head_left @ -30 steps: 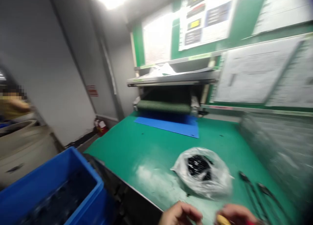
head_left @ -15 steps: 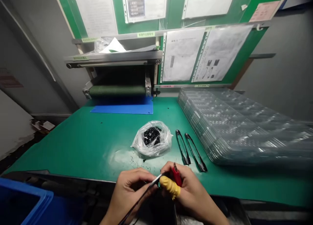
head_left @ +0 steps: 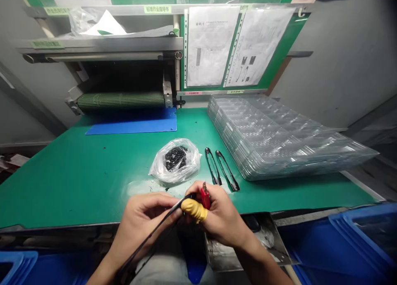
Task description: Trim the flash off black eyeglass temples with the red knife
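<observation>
L hand (head_left: pixel 145 214): pinches black cable (head_left: pixel 149 237)
R hand (head_left: pixel 221 219): grips red tool (head_left: pixel 205 195), yellow thumb cot (head_left: pixel 194 209)
Counter (head_left: pixel 77 173): parts bag (head_left: pixel 176 160), trays (head_left: pixel 279 136)

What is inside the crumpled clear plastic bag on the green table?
The crumpled clear plastic bag holds a heap of small black pieces; folds hide their shape and number.

Both forearms enter from the lower edge, bare, and converge at the midline. Left hand (head_left: pixel 145 217): fingers curled, thumb and forefinger pinched on a thin black strip (head_left: pixel 161 225) that runs back along the forearm. Right hand (head_left: pixel 223 219): back turned to the camera, closed round a small red tool (head_left: pixel 205 196); one digit (which one cannot be told) wears a yellow finger cot (head_left: pixel 194 210) and meets the left fingertips
</observation>
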Demonstrator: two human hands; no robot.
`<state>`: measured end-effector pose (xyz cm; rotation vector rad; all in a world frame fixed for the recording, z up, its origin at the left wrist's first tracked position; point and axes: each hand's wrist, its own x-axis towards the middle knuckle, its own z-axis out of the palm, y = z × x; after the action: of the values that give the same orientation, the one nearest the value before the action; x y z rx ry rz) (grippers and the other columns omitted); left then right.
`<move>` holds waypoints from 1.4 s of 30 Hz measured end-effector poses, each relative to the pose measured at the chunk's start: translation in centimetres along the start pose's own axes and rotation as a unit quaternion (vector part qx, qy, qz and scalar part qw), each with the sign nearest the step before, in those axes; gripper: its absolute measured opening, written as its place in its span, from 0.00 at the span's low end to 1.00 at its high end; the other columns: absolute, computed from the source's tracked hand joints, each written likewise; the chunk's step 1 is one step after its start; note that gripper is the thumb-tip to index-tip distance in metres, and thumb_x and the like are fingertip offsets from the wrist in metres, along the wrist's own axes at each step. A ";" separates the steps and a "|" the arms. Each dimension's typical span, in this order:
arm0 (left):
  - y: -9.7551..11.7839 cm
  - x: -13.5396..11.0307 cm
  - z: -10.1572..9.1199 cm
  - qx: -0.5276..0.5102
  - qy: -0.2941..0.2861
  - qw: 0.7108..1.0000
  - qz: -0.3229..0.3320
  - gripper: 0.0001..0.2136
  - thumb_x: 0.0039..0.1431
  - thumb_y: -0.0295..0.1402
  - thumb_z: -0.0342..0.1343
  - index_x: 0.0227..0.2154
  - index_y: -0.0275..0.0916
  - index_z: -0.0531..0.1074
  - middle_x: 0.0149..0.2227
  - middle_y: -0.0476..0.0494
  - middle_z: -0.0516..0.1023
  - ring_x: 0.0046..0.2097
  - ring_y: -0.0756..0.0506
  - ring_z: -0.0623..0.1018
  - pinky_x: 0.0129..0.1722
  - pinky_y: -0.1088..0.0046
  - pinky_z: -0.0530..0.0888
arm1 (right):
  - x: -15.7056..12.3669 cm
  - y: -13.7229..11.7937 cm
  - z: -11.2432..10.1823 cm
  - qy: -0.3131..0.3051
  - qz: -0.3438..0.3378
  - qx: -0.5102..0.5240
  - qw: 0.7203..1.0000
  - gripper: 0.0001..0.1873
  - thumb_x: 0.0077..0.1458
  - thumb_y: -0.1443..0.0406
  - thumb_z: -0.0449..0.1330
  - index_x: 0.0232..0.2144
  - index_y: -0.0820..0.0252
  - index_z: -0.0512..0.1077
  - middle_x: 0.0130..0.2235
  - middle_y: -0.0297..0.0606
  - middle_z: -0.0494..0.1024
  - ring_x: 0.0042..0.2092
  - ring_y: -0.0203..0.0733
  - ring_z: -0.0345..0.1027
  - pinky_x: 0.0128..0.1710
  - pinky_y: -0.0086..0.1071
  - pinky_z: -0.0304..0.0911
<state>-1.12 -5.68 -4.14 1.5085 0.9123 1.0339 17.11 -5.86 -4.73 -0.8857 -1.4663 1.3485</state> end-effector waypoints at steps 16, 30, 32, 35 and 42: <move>-3.5 10.2 -0.2 0.231 0.325 0.812 0.426 0.14 0.46 0.29 0.70 0.35 0.37 0.73 0.29 0.50 0.79 0.29 0.50 0.78 0.30 0.77 0.75 | 5.0 2.8 -2.6 0.197 0.081 0.160 0.964 0.27 0.42 0.46 0.68 0.25 0.60 0.63 0.17 0.26 0.65 0.14 0.24 0.45 0.13 0.22 0.38; -1.1 5.4 0.4 0.011 0.004 0.990 0.141 0.08 0.56 0.34 0.62 0.28 0.33 0.81 0.25 0.42 0.79 0.24 0.49 0.76 0.23 0.75 0.75 | 1.8 -0.4 -2.3 0.078 -0.002 0.026 0.997 0.13 0.51 0.61 0.67 0.35 0.59 0.69 0.29 0.31 0.72 0.22 0.28 0.58 0.18 0.23 0.53; -1.2 5.0 0.1 -0.008 -0.008 0.996 0.085 0.08 0.54 0.34 0.64 0.29 0.32 0.81 0.26 0.41 0.80 0.25 0.49 0.77 0.24 0.76 0.75 | 2.1 -0.7 -2.4 0.052 -0.011 -0.015 0.998 0.09 0.51 0.65 0.67 0.31 0.60 0.69 0.29 0.32 0.72 0.28 0.32 0.64 0.25 0.24 0.58; -1.3 4.6 -0.2 -0.032 0.002 0.999 0.026 0.08 0.51 0.33 0.67 0.29 0.32 0.81 0.25 0.41 0.81 0.26 0.49 0.78 0.26 0.78 0.75 | 2.3 -0.4 -2.1 0.025 -0.005 -0.050 0.998 0.05 0.57 0.66 0.61 0.31 0.60 0.67 0.27 0.32 0.72 0.28 0.34 0.65 0.26 0.26 0.59; -1.7 4.3 -0.8 -0.059 -0.029 0.997 -0.045 0.07 0.50 0.32 0.68 0.27 0.33 0.81 0.26 0.42 0.81 0.27 0.50 0.78 0.28 0.80 0.74 | 1.9 -0.2 -1.6 0.006 -0.027 -0.130 0.991 0.04 0.53 0.71 0.59 0.28 0.59 0.68 0.24 0.31 0.72 0.26 0.34 0.63 0.26 0.27 0.56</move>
<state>-0.45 -1.17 -5.16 1.3810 0.8556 0.9571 18.06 -3.63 -4.31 -1.0091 -1.6700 1.1251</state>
